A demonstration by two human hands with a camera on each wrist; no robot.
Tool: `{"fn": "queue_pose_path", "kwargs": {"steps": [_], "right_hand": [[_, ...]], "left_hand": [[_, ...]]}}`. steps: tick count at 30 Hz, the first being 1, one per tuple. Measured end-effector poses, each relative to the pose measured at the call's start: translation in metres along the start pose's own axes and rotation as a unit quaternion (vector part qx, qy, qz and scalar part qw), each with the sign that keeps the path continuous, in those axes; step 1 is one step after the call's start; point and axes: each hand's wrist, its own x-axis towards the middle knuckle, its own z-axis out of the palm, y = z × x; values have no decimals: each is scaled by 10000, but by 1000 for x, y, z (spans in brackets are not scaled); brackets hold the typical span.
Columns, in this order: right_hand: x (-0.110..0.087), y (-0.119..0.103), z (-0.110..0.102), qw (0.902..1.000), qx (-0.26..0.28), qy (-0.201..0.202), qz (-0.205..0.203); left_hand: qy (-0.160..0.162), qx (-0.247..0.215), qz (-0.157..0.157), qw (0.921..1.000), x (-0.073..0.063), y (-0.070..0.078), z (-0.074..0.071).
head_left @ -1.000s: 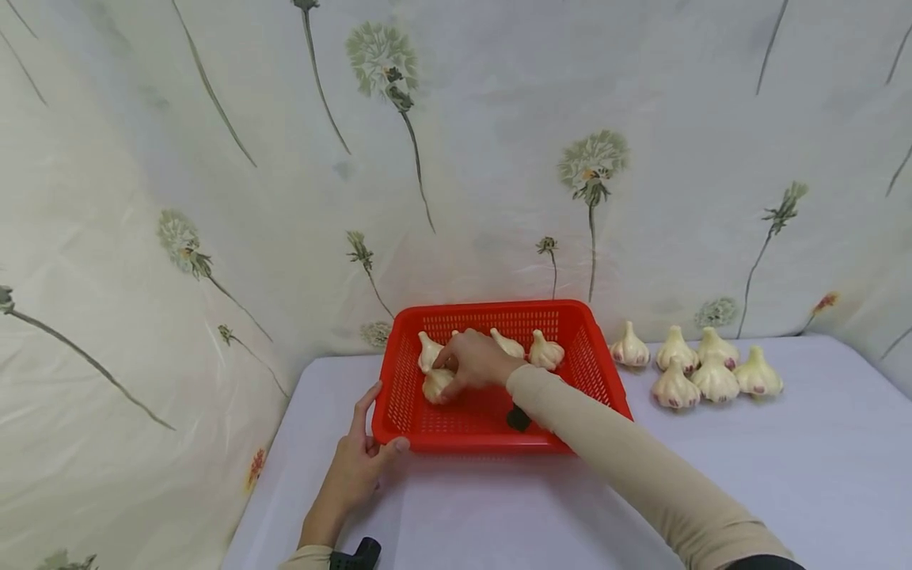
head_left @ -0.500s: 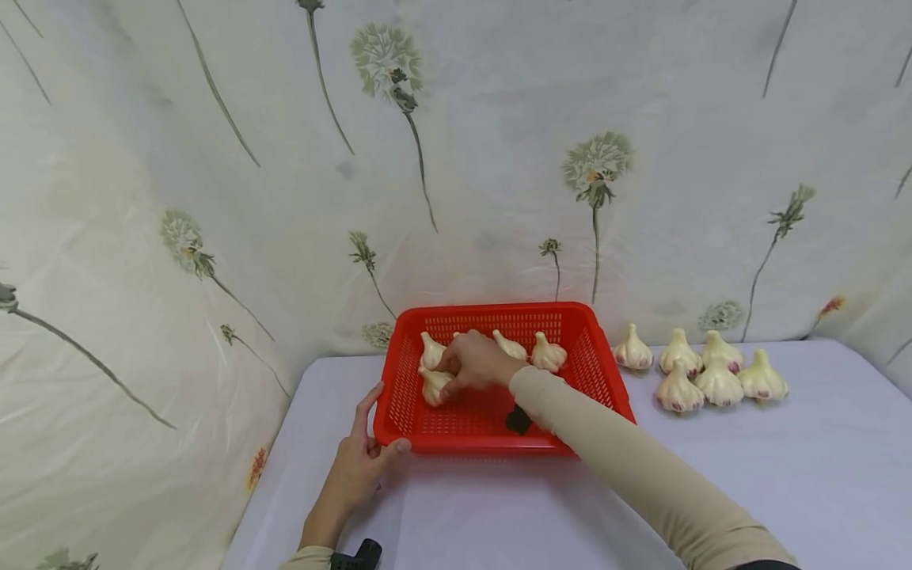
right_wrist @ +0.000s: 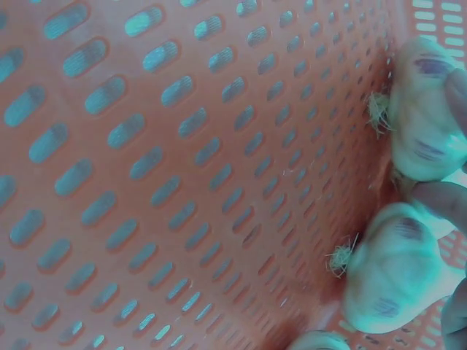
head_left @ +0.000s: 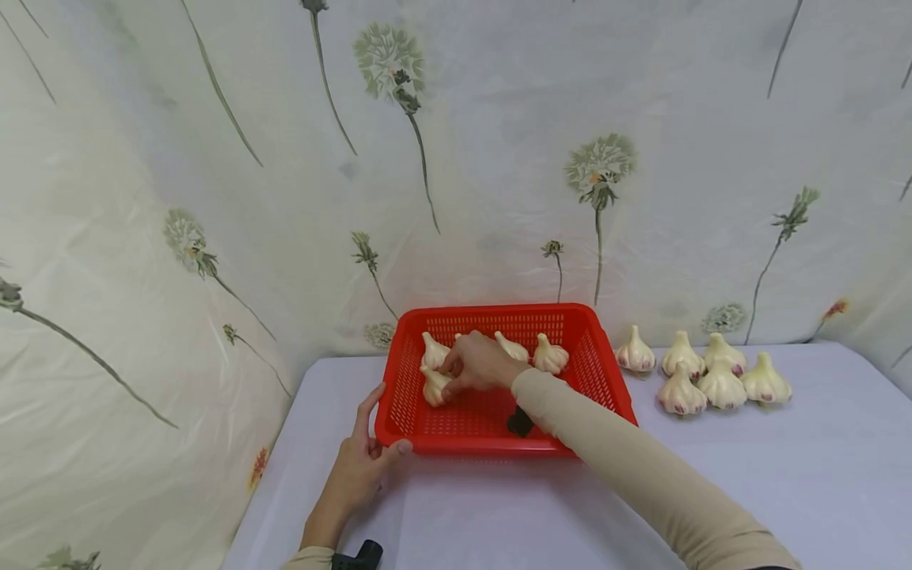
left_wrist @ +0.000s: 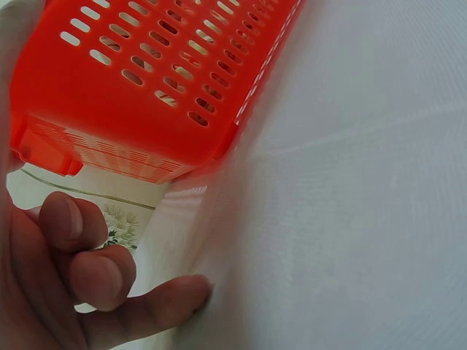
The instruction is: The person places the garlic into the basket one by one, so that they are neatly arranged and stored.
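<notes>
My right hand (head_left: 484,362) reaches into a red plastic basket (head_left: 470,448) and pinches a garlic bulb (head_left: 435,389) near the left side. The bulb's neck points up and to the left. In the right wrist view, fingertips lie on either side of this garlic bulb (right_wrist: 425,120), and another bulb (right_wrist: 390,273) sits close by. More bulbs stand along the far side of the basket, among them one at the back left (head_left: 433,353) and one at the right (head_left: 550,356); my hand partly covers another. My left hand (head_left: 359,467) holds the near left corner, index finger and thumb on the rim.
Several more garlic bulbs (head_left: 723,385) stand grouped on the white-covered table (head_left: 784,475) to the right of the basket, with a single bulb (head_left: 636,352) nearer its right wall. A dandelion-patterned curtain (head_left: 499,158) hangs directly behind and along the left.
The pinched bulb has turned slightly within the basket, so its neck now shows at the upper left. Both hands have stayed in about the same place; the head view has shifted slightly.
</notes>
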Motion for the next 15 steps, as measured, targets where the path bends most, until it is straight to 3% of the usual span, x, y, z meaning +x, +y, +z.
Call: {"fn": "queue_pose_path", "kwargs": {"steps": [15], "right_hand": [[-2,4,0,9994,99,154,-307]], "left_hand": [[-27,109,97,9999,-1,-1,0]]}}
